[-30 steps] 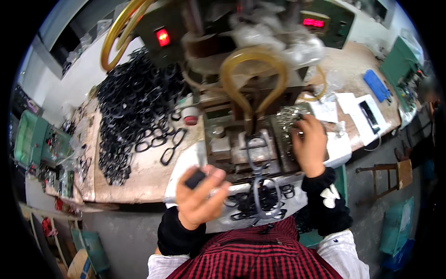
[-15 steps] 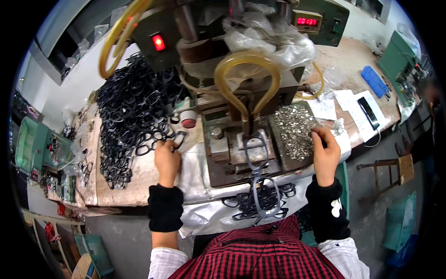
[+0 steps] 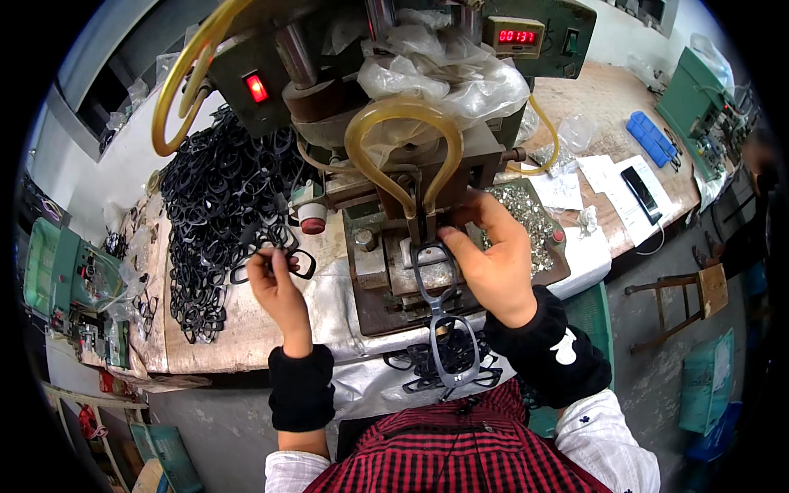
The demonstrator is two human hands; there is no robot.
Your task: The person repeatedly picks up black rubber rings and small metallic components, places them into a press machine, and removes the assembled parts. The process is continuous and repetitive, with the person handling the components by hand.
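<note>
Yellow hose loop [image 3: 403, 108] obstructs my right hand [image 3: 503, 264] at 11 o'clock; piled frames [image 3: 230, 177] block my left hand [image 3: 278, 287] at 11, bare tabletop [image 3: 238, 326] open at 8.

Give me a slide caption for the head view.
Left hand pinching a black glasses frame; right hand beside another, grey.

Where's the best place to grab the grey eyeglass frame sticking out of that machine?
Probably the near rim, pinched from the person's side: that half of the grey eyeglass frame juts past the machine's base, while the right hand crowds the far rim.
</note>
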